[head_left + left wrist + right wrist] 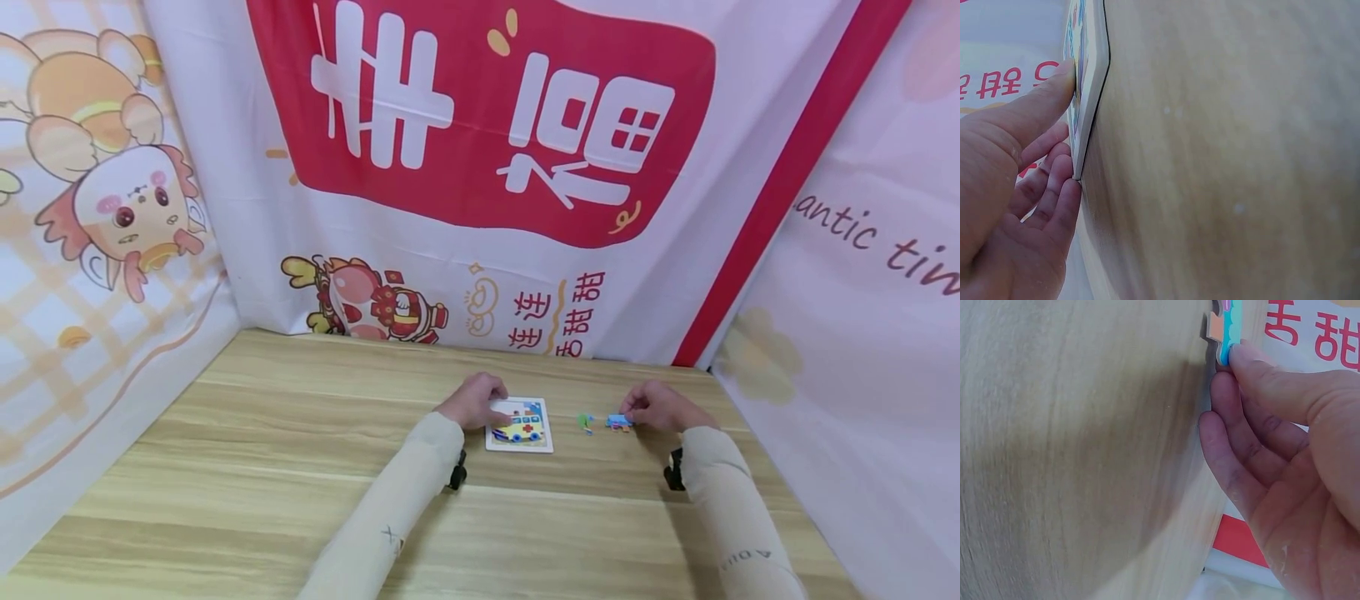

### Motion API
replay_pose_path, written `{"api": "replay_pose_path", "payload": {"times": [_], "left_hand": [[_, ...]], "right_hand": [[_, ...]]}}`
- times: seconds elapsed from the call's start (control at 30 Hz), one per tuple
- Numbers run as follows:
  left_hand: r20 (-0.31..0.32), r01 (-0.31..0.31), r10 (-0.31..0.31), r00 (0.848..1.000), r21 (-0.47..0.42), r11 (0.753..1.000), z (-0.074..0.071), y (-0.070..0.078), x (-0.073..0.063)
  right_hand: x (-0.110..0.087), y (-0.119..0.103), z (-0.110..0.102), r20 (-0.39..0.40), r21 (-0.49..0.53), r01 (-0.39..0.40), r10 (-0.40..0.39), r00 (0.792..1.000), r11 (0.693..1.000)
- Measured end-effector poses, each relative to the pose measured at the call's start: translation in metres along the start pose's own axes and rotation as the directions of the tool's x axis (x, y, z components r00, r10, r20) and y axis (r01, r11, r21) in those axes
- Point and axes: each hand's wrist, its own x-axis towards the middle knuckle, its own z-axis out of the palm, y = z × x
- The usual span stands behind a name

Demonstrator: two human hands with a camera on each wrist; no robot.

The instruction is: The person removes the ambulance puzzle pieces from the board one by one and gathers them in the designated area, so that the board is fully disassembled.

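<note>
A small square jigsaw puzzle board (548, 425) with a white frame and a yellow ambulance picture lies on the table. My left hand (474, 402) holds it at its left side. In the left wrist view the thumb (1054, 90) presses on the picture while the other fingers sit along the board's edge. To the right, my right hand (662, 407) pinches a blue puzzle piece (618, 421) by its end. Seen from the right wrist, the thumb (1254, 359) rests on the piece's blue face, and an orange tab sticks out of its side.
Between the board and the right hand lies a green puzzle piece (584, 423). The wooden table (247, 467) ends at a printed cloth (405, 225) behind, with more cloth hanging at both sides.
</note>
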Motion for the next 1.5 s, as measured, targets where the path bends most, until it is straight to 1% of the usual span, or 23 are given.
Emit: {"api": "replay_pose_path", "payload": {"times": [0.13,0.27,0.5,0.6,0.7,0.77,0.87,0.93,1.1,1.2,1.23,1.33,1.43,1.5], "left_hand": [[-0.004,-0.002,0.002,1.0,0.005,1.0,-0.001,0.002,0.0],[-0.004,-0.001,0.001,1.0,0.014,1.0,0.0,0.003,0.001],[0.02,0.01,-0.011,1.0,0.034,0.999,0.0,0.004,0.004],[0.031,0.002,-0.003,1.0,0.056,0.998,-0.001,0.005,0.004],[0.041,-0.015,0.011,0.999,0.098,0.995,-0.003,0.006,0.006],[0.048,-0.028,0.022,0.999,0.134,0.991,-0.004,0.007,0.007],[0.06,-0.037,0.026,0.998,0.181,0.983,-0.007,0.011,0.007],[0.07,-0.043,0.029,0.997,0.219,0.975,-0.009,0.014,0.007],[0.092,-0.063,0.039,0.995,0.279,0.958,-0.011,0.02,0.009],[0.102,-0.065,0.038,0.994,0.274,0.96,-0.008,0.023,0.011],[0.106,-0.065,0.038,0.994,0.26,0.963,-0.007,0.023,0.011],[0.11,-0.069,0.046,0.993,0.217,0.974,-0.004,0.023,0.014],[0.102,-0.083,0.065,0.993,0.178,0.981,-0.001,0.022,0.015],[0.091,-0.096,0.081,0.993,0.167,0.981,0.001,0.021,0.015]], "right_hand": [[0.0,-0.001,0.0,-0.008,0.002,-0.017,0.017,1.0,1.0],[-0.001,-0.001,-0.001,-0.013,-0.017,-0.027,0.026,1.0,0.999],[-0.002,-0.003,0.0,-0.014,-0.062,0.007,-0.008,1.0,0.998],[-0.003,-0.01,-0.001,-0.009,-0.07,-0.003,0.002,1.0,0.998],[0.0,-0.02,-0.002,-0.001,-0.099,-0.006,0.006,1.0,0.995],[0.005,-0.03,-0.003,0.009,-0.125,0.013,-0.012,1.0,0.992],[0.013,-0.047,0.0,0.035,-0.155,0.065,-0.06,0.998,0.986],[0.02,-0.059,0.003,0.051,-0.171,0.096,-0.089,0.995,0.981],[0.035,-0.085,0.018,0.073,-0.167,0.133,-0.123,0.99,0.977],[0.042,-0.096,0.026,0.08,-0.144,0.182,-0.172,0.982,0.973],[0.043,-0.099,0.029,0.08,-0.136,0.187,-0.178,0.981,0.973],[0.047,-0.11,0.035,0.076,-0.128,0.235,-0.226,0.971,0.964],[0.051,-0.121,0.04,0.07,-0.138,0.239,-0.231,0.97,0.961],[0.054,-0.127,0.044,0.07,-0.14,0.236,-0.228,0.971,0.962]]}}
